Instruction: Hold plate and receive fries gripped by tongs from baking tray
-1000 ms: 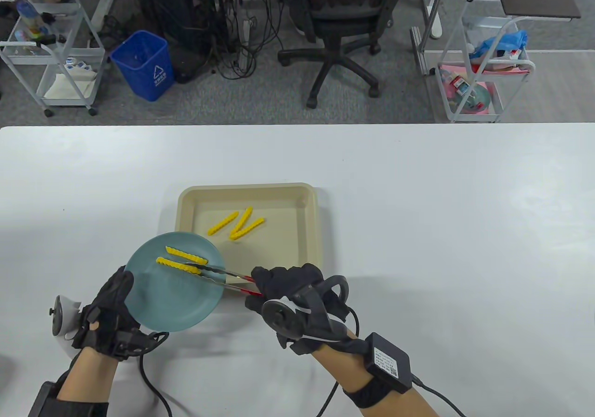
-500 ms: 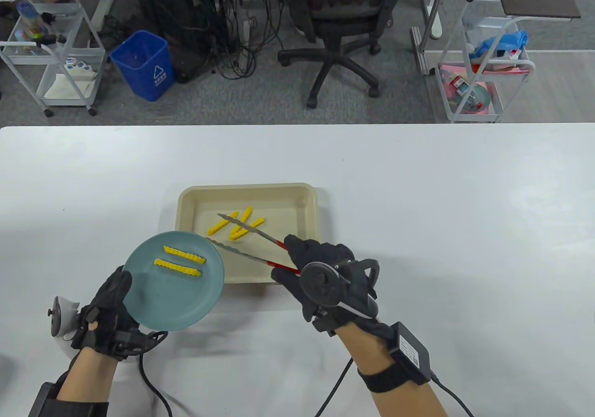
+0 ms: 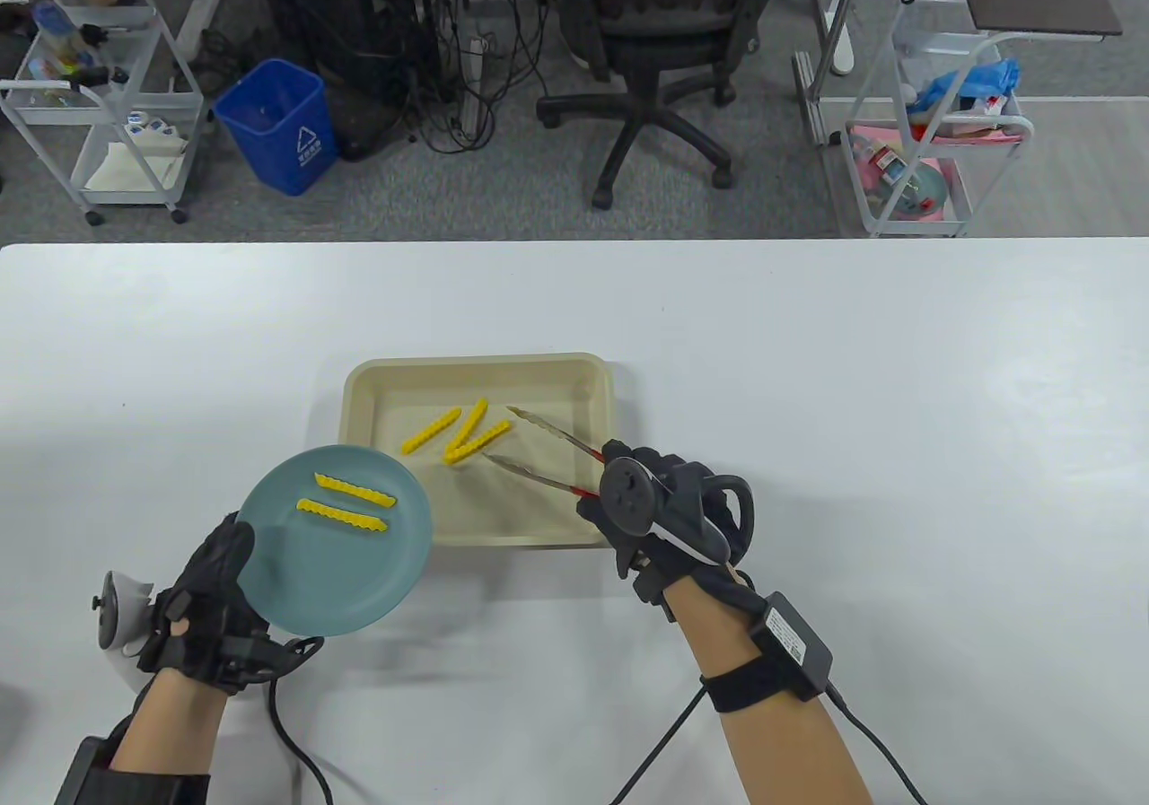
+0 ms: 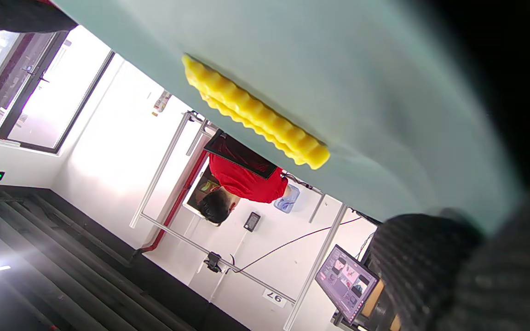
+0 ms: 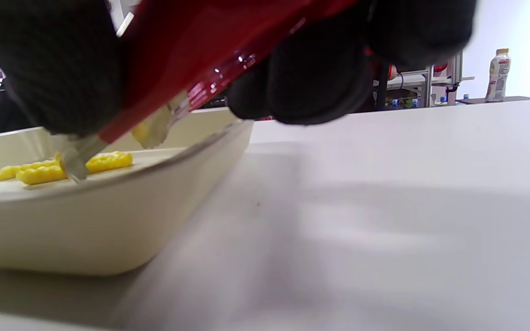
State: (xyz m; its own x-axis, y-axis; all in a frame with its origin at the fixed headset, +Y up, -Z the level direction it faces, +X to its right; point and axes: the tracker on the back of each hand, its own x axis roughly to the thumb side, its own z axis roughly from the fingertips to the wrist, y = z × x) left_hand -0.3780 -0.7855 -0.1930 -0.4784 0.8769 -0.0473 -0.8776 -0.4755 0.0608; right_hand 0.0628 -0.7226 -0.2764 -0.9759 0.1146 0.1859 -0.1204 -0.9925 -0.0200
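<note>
Fries (image 3: 456, 433) wait in the tray (image 3: 359, 392), three crinkled sticks lying just ahead of the spread tips of the tongs (image 3: 539, 450), which the right hand (image 3: 660, 509) grips by the red handles; two more fries lie on the plate (image 3: 341, 581), its near-left rim gripped by the left hand (image 3: 211, 590) and held just beside the tray's near-left corner

From the left wrist, one fry (image 4: 256, 115) rests on the plate (image 4: 384, 92), a gloved fingertip (image 4: 423, 248) pressed at its rim; the rest of the hand is hidden

From the right wrist, fingers (image 5: 320, 69) wrap the red handles (image 5: 228, 41), tips apart and low over the fries (image 5: 62, 168) in the tray (image 5: 108, 230)

Judged light, stiff and ridged, a fry should hold well pinched across its middle, gently, lest it swing or slip
</note>
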